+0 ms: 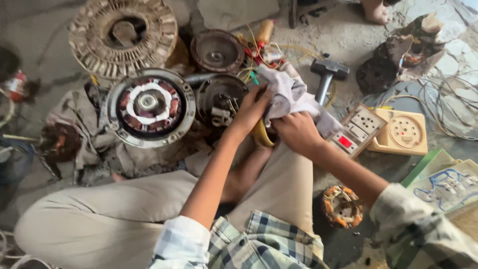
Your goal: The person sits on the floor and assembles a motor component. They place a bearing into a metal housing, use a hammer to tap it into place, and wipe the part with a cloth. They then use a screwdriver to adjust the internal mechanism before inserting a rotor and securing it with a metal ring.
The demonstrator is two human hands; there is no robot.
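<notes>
Sitting cross-legged on the concrete floor (343, 35), with the job parked right over the lap so both hands can reach without stretching. Left hand (249, 113) curled round the rim of a yellow ring-shaped part (261, 135), fingers wrapped over its top edge, thumb hidden, looks like a steadying grip so the piece can't spin. Right hand (298, 132) closed down on a wad of white cloth (291, 97), bunched and pressed against that same part; knuckles up, wrist bent inward, forearm coming in from the lower right. Can't tell what exactly sits under the cloth.

Left forearm running straight up from the lower middle, elbow tucked by the knee.

Rest laid out in an arc within reach: fan motor stator (150, 107) with copper windings just left of the hands, an open motor housing (219, 99) touching the left fingers' side, a big dusty wound core (122, 35) toward the top left corner of the floor. Hammer (326, 74) lying just beyond the cloth, switch-and-socket board (359, 130) and a yellowish round socket plate (404, 132) off to the right, small copper-wound coil (342, 206) by the right knee.
</notes>
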